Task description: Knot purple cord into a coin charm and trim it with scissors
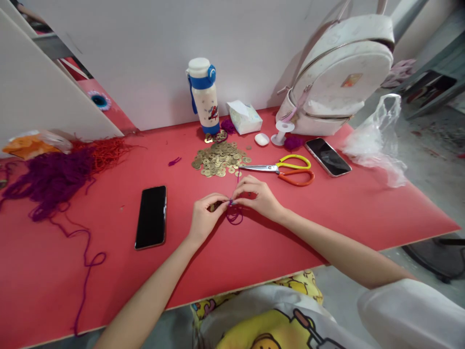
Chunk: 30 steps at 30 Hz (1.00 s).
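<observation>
Both hands meet over the red table, fingertips pinched together on a purple cord (235, 216). My left hand (206, 215) grips it between thumb and index finger, and a brass-coloured coin shows partly inside that hand. From the other side my right hand (259, 196) pinches the same cord close by. A loop of cord hangs below the fingertips, and a strand runs up toward the coins. The exact spot between the fingertips is too small to make out. Just beyond the hands lies a pile of brass-coloured holed coins (220, 159), with scissors (278, 168) to its right.
A dark phone (151, 217) lies left of my hands, another phone (328, 156) at right. Behind stand a bottle (204, 97), a tissue pack (245, 118), a white spool (282, 133) and a backpack (337, 72). Purple yarn (58, 177) heaps at left; a plastic bag (378, 140) sits right.
</observation>
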Available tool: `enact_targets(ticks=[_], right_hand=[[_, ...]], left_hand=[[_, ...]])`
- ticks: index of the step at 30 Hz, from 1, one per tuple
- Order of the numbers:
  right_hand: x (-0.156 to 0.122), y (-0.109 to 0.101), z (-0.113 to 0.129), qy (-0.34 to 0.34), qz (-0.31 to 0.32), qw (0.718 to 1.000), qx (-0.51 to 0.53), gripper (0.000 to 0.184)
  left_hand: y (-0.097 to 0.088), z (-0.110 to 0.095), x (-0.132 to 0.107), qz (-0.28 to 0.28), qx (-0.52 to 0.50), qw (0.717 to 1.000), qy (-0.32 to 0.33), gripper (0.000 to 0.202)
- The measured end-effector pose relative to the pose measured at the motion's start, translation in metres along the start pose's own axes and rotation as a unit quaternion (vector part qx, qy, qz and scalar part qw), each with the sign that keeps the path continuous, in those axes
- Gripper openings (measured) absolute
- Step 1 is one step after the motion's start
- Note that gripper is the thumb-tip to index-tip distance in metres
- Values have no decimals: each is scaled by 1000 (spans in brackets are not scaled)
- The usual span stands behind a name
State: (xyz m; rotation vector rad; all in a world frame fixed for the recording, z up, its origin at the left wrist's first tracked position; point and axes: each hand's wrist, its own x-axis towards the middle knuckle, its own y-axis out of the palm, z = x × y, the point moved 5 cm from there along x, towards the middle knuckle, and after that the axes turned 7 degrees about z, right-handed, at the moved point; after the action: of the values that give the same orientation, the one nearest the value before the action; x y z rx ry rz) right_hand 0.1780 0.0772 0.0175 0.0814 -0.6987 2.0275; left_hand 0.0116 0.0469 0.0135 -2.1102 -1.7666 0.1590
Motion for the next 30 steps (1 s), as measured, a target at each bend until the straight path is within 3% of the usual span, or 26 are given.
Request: enact_targets(ticks=[9, 20, 27, 30], right_hand=[[1, 3, -10, 81, 11, 988, 128, 12], [2, 7, -12, 75, 14, 967, 242, 15], [1, 12, -3, 87, 72, 956, 271, 24], [-1, 15, -3, 103, 110, 931, 333, 28]], left_hand=[[2, 5, 1, 14, -58, 998, -19, 8], [1, 9, 0, -1, -63, 997, -39, 10], [1, 6, 0, 3, -47, 998, -35, 10], [1, 6, 1, 3, -38, 999, -36, 11]])
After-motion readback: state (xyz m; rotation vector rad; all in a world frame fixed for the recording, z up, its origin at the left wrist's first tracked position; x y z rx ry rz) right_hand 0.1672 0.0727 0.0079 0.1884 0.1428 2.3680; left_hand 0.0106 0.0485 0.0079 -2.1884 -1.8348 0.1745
